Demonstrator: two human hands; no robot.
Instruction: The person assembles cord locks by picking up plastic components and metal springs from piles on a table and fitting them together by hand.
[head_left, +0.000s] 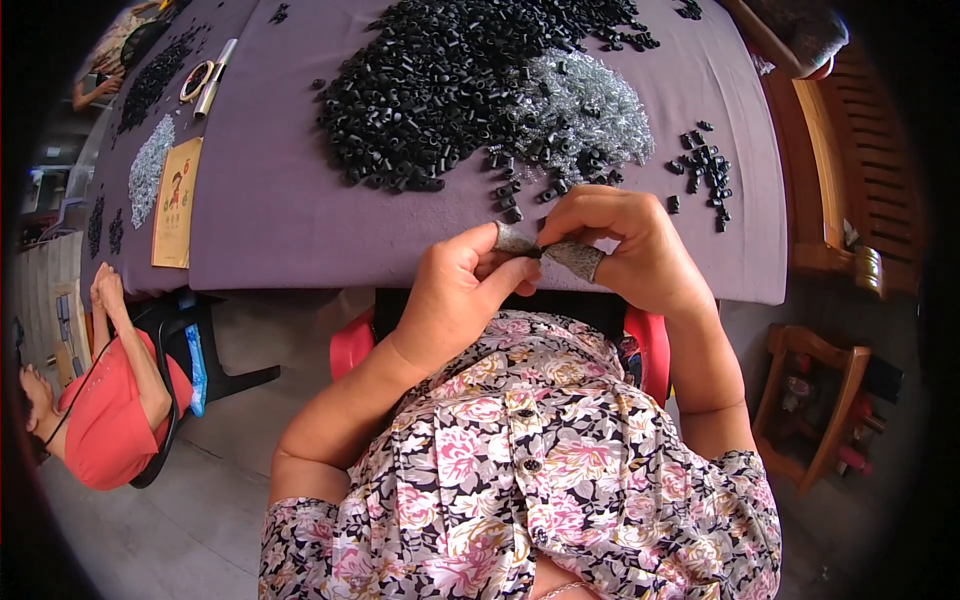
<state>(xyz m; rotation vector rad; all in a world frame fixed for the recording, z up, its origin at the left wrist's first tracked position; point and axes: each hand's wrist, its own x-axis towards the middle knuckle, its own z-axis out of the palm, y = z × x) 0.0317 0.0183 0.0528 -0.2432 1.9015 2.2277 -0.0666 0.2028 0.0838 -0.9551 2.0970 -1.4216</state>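
L hand (pixel 458 285) is closed in a pinch on a small black piece (pixel 534 254), R hand (pixel 640 250) pinching in from the other side, thumb & index nearly meeting the L fingertips, so the piece sits btwn the two, just off the table's near edge, mostly hidden by fingers. Prob held that way, low & close to the body, for steady fine work w/ both hands on something tiny. Grey finger cover (pixel 513 239) on the L index, another grey sleeve (pixel 573 262) on the R thumb, prob vs. rubbing. Just beyond the fingertips: stray black bits (pixel 511 198), then the big black heap (pixel 420 95) w/ a clear plastic pile (pixel 595 105) against its R side, both prob set there for quick reach. Strays lie btwn hands & heap, a bit in the way. Off to the R, a small black cluster (pixel 712 175) lies apart, prob to keep it separate. Far L on the purple-grey cloth (pixel 265 215): yellow booklet (pixel 176 215), tape roll (pixel 196 82), second clear pile (pixel 151 172). Beyond, a co-worker in a red top (pixel 115 420) sits at the table's L side.
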